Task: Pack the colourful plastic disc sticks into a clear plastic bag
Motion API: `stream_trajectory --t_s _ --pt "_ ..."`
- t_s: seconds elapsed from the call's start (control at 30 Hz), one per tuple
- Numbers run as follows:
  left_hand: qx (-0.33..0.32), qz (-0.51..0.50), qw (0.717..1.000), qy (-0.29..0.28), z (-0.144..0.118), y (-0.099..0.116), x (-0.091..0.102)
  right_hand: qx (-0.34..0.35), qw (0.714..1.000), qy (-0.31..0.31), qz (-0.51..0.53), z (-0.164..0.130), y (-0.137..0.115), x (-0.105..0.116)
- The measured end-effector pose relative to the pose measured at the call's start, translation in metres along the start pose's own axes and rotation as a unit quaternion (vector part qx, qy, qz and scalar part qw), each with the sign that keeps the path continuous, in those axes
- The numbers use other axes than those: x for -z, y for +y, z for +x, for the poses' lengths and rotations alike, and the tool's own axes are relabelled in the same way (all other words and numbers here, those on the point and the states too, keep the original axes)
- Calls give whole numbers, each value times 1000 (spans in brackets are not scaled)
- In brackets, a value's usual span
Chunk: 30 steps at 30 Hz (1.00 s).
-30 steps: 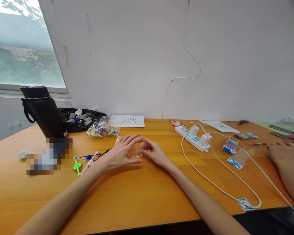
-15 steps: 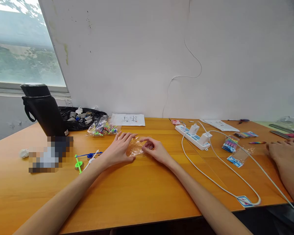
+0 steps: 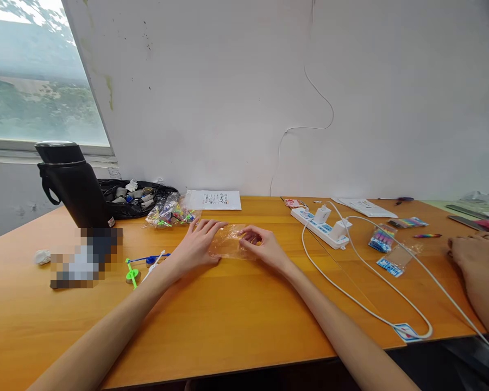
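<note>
A small clear plastic bag [image 3: 228, 245] lies on the orange table [image 3: 228, 320] between my hands. My left hand [image 3: 195, 245] rests flat with spread fingers on the bag's left edge. My right hand [image 3: 264, 247] has its fingers curled and pinches the bag's right side. Left of my left arm lie thin plastic toy sticks, green, blue and white [image 3: 140, 266].
A black flask [image 3: 74, 184] and a black pouch of small parts [image 3: 134, 196] stand at the back left, beside a bag of colourful pieces [image 3: 169, 213]. A white power strip [image 3: 321, 227] with a long cable lies to the right. Another person's hand [image 3: 475, 251] rests at the far right.
My left hand has pulled its fingers in and settled on the bag's left edge. My right hand has shifted slightly right and taken hold of the bag.
</note>
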State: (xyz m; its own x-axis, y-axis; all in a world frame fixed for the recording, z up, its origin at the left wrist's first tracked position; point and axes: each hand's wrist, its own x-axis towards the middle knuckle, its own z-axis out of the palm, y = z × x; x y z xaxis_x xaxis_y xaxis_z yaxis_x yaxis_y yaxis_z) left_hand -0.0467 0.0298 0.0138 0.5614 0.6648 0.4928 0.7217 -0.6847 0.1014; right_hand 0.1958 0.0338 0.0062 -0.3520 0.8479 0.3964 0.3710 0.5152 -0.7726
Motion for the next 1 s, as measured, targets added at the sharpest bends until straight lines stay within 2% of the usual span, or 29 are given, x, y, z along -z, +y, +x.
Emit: stream_trajectory --t_s 0.4,0.67,0.87,1.0 --pt "13 15 1000 15 -3 -6 1 5 999 43 -28 2 6 9" --pt "6 9 1000 18 -2 -6 3 31 999 20 -24 0 1 6" --pt "-15 -32 999 5 -1 2 3 57 998 -30 -24 -1 1 -1" --pt "-20 -55 998 -10 0 6 4 60 997 -17 -46 -1 4 -2"
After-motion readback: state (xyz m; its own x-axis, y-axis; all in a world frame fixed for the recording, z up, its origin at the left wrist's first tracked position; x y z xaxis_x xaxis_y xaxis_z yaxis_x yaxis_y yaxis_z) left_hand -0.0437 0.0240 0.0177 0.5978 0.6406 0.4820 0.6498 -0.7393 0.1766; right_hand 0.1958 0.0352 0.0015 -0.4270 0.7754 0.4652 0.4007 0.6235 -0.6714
